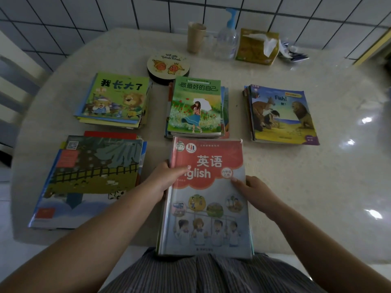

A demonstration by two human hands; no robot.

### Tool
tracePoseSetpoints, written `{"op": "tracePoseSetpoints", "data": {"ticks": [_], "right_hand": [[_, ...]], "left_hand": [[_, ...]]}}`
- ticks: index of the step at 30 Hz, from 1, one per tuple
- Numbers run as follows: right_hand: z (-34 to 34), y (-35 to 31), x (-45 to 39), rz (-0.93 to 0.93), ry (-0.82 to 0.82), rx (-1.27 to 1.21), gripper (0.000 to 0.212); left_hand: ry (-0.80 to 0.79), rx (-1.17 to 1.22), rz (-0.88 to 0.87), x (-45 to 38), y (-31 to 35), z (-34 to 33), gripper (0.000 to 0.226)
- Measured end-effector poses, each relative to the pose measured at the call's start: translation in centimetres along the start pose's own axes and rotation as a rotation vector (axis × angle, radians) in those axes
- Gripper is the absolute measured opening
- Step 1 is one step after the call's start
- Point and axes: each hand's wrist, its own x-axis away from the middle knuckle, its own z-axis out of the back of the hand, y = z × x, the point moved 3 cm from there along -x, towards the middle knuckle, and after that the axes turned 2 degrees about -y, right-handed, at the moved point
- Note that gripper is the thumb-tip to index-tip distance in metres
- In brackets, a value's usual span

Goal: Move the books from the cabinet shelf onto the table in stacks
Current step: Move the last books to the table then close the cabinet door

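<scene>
The picture is dim and a little soft. White glare spots lie on the glossy counter [349, 157] at the right. The edges bend strongly and look blurred.

left hand [167, 180] gripping left edge of English book [206, 199], thumb on cover | right hand [257, 194] at right edge, fingertip on cover | beyond grip: girl stack [195, 106], touching book's far end | left of grip: fence stack [88, 178] | far left: bear stack [114, 100] | far right: lion stack [281, 114] | table [317, 176]
</scene>
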Motion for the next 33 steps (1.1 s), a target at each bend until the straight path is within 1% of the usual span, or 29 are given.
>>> {"op": "tracePoseSetpoints", "data": {"ticks": [1,4,6,10,11,14,15,17,19,22,23,24,25,26,27,28,29,30,31,33], "right_hand": [[0.3,0.0,0.0,0.000,-0.017,0.046,0.044],[0.2,0.5,0.0,-0.024,-0.084,-0.020,0.033],[-0.1,1.0,-0.2,-0.025,-0.059,-0.036,0.035],[-0.3,1.6,-0.4,-0.017,0.019,-0.048,0.036],[-0.3,1.7,-0.4,-0.015,0.022,-0.043,0.036],[-0.4,1.8,-0.4,-0.017,0.054,-0.049,0.037],[-0.5,1.9,-0.4,-0.015,0.070,-0.056,0.037],[-0.6,2.1,-0.4,-0.011,0.091,-0.071,0.042],[-0.6,2.3,-0.5,-0.012,0.100,-0.074,0.051],[-0.5,2.5,-0.2,-0.022,0.085,-0.179,0.069],[-0.4,2.3,0.0,-0.021,0.091,-0.221,0.071],[-0.2,2.1,0.1,-0.017,0.108,-0.246,0.071],[0.2,2.0,0.2,-0.001,0.126,-0.240,0.070],[0.6,2.0,0.4,0.021,0.142,-0.227,0.068],[1.1,1.7,0.6,0.042,0.159,-0.220,0.066],[1.5,1.5,0.6,0.064,0.167,-0.231,0.063],[2.1,1.4,1.3,0.109,0.142,-0.234,0.061],[2.4,1.2,1.6,0.148,0.125,-0.247,0.058],[3.0,1.3,2.3,0.179,0.091,-0.251,0.056],[3.9,1.7,3.6,0.249,0.020,-0.237,0.048]], "left_hand": [[0.004,0.002,-0.007,0.0,-0.1,0.0,0.042],[0.051,-0.012,-0.036,0.2,-0.4,-0.1,0.042],[0.091,-0.036,-0.053,0.4,-0.4,0.0,0.040],[0.081,-0.025,-0.064,0.7,-0.7,0.1,0.044],[0.088,-0.029,-0.066,0.9,-0.8,0.1,0.050],[0.132,-0.040,-0.049,1.2,-1.3,0.2,0.083],[0.140,-0.040,-0.053,1.6,-1.3,0.1,0.090],[0.148,-0.027,-0.050,2.4,-1.8,0.0,0.099],[0.194,0.006,-0.035,3.6,-2.3,0.0,0.103],[0.233,0.147,-0.091,5.3,-2.9,-0.2,0.099],[0.226,0.209,-0.131,5.7,-2.9,-0.3,0.090],[0.223,0.239,-0.180,6.3,-2.5,-0.3,0.077],[0.242,0.272,-0.216,7.2,-2.1,-0.5,0.067],[0.280,0.295,-0.226,8.0,-1.9,-0.6,0.069],[0.313,0.304,-0.228,8.6,-1.8,-0.5,0.088],[0.323,0.272,-0.242,9.3,-1.3,-0.5,0.100],[0.361,0.259,-0.271,10.6,-1.2,-1.1,0.103],[0.364,0.278,-0.307,11.4,-0.9,-1.4,0.099],[0.379,0.311,-0.326,12.6,-1.0,-2.2,0.087],[0.424,0.362,-0.351,14.5,-0.9,-4.3,0.056]]}}
